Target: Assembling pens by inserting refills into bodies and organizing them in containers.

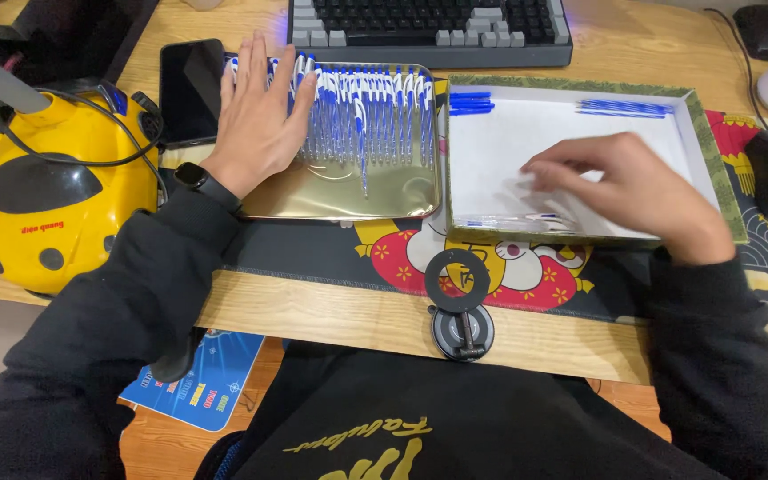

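Your left hand [264, 116] lies flat and open, fingers spread, across the row of blue-capped pens [371, 111] in the gold metal tray [348, 191]. Your right hand [628, 191] reaches into the white box [580, 133] beside the tray, fingers curled down over clear pen barrels [513, 220] near its front wall; whether they grip one cannot be told.

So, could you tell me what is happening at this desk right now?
A person is working with pens at a desk. The left hand lies flat on a row of blue-capped pens in a gold metal tray. The right hand reaches into a white box lid, fingers on clear pen parts near its front edge. Blue refills and blue caps lie along its far edge.
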